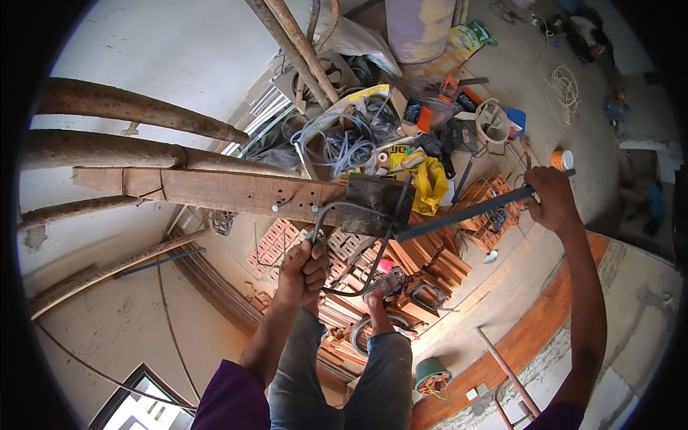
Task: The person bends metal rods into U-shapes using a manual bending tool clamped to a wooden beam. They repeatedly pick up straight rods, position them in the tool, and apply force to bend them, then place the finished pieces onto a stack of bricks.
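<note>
A wooden plank [236, 192] reaches in from the left, with a dark metal plate [373, 204] fixed at its right end. A bent steel rod [374, 269], shaped like an open loop, hangs at the plate. My left hand [307, 266] is closed around the rod below the plank. Out to the right, my right hand [552, 197] grips the far end of a long dark metal bar [466, 217]. The bar's other end meets the plate's right side, beside the rod; how they join there cannot be made out.
Rusty poles [107, 150] run beside the plank. Below lie reddish bricks [276, 247], timber strips [430, 251] and a crate [491, 208]. Clear tubing [337, 136], a yellow bag [430, 185] and black bags clutter the floor ahead. A green bucket [432, 376] stands lower right.
</note>
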Motion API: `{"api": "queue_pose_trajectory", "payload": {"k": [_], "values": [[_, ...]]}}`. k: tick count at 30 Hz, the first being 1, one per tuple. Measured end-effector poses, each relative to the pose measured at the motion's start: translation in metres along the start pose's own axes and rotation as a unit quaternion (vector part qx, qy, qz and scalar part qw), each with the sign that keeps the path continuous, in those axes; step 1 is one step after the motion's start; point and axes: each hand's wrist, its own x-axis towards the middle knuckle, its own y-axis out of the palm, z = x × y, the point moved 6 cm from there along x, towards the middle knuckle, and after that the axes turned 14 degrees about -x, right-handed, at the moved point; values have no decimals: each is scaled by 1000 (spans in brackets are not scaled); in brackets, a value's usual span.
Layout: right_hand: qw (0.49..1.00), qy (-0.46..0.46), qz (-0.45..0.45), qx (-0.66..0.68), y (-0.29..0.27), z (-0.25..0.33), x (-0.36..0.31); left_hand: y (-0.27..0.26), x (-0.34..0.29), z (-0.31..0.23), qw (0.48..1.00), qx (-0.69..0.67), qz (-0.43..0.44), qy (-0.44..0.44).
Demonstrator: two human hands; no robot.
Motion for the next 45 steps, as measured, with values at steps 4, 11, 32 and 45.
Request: {"api": "queue_pose_trajectory", "payload": {"k": [4,11,32,45], "values": [[998,34,-58,-7,5,13,-15,-2,1,-3,998,24,1,57],[996,53,-78,12,18,28,-34,-3,1,-5,999,-1,-10,41],[996,27,20,88,-10,7,-22,7,-1,-15,995,-41,0,-96],[982,60,110,143,-14,6,-43,3,-2,-5,984,-142,57,-88]]}}
